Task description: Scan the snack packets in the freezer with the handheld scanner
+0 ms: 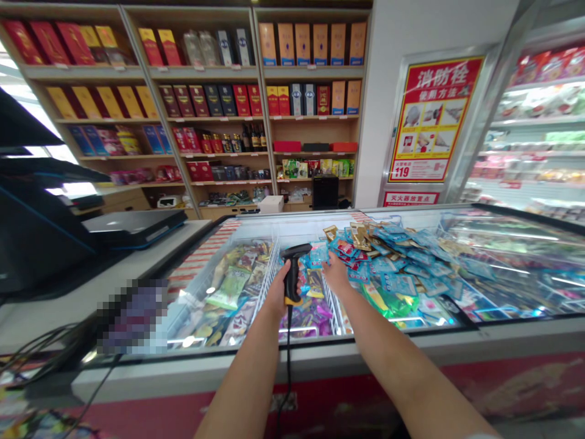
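Note:
My left hand (275,294) is wrapped round the handle of a black barcode scanner (291,277) with a yellow base, its cord hanging down over the freezer's front. The scanner's head points right, close to a small blue packet (319,253). My right hand (337,275) pinches that packet by its right edge. Just beyond my right hand, a heap of blue, gold and red packets (388,247) is spread on the glass top of the chest freezer (256,227). Beneath the glass, bagged goods (231,286) sit between white wire dividers.
On the left counter (183,241) stand a flat scale (137,227) and a dark checkout machine (41,244). Loose cables (41,347) run along the near left. A blurred-out object (132,317) lies at the freezer's left corner. Shelves of boxed goods (210,100) line the back wall.

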`<state>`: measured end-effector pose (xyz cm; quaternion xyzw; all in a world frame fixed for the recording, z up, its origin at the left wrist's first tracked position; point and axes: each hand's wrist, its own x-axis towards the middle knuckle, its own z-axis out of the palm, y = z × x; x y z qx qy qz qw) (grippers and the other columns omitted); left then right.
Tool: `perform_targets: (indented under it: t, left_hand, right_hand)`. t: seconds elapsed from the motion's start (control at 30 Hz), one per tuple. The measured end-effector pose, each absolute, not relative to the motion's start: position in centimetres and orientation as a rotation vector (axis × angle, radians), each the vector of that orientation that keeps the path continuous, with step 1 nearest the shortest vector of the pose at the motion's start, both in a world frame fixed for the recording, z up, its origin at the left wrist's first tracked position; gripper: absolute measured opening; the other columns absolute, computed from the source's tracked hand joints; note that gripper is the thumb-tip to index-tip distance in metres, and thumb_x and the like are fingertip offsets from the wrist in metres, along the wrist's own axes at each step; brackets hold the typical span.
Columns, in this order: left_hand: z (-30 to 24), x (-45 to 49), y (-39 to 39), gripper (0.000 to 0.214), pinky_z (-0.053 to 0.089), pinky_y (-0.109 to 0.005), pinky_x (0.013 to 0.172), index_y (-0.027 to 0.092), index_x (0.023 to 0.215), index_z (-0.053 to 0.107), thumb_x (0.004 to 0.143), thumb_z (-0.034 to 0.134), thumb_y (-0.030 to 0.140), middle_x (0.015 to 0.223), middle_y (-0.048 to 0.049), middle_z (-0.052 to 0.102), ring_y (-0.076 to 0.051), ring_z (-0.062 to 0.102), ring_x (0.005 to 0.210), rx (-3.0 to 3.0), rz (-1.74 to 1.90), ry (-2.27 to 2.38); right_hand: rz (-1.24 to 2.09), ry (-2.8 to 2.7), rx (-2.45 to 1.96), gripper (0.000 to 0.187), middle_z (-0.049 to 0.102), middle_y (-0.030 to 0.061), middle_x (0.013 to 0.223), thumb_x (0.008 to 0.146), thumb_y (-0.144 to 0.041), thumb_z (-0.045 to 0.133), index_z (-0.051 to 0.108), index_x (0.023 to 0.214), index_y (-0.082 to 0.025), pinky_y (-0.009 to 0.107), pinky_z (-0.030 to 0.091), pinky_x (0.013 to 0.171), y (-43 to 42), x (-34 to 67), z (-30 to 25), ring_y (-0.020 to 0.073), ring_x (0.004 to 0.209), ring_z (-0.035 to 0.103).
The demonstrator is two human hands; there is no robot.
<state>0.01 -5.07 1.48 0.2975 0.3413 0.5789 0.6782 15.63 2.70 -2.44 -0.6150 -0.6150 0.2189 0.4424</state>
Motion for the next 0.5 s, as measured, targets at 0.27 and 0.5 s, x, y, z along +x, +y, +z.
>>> perform_targets:
  t: [0.27,0.5]
  left_hand:
    - [1.72,0.07,-5.23,0.032,0.04,-0.017,0.036,0.012,0.089,0.06,0.087,0.053,0.044,0.058,0.0,0.056,-0.007,0.049,0.04,0.653,1.242,0.763]
    - [1.19,-0.14,-4.64,0.035,0.037,-0.018,0.034,0.012,0.082,0.06,0.088,0.051,0.045,0.055,0.0008,0.054,-0.007,0.047,0.038,0.613,1.311,0.818]
  right_hand:
    - [0.485,-1.549,-1.505,0.047,0.065,0.0122,0.12,0.087,-0.019,0.049,0.05,0.134,-0.014,0.032,0.043,0.095,2.93,15.67,-2.79,0.0241,0.114,0.06]
    - [0.541,-1.397,-1.382,0.043,0.068,0.0127,0.113,0.085,-0.027,0.049,0.055,0.126,-0.014,0.034,0.049,0.087,3.37,15.56,-3.2,0.0235,0.101,0.065]
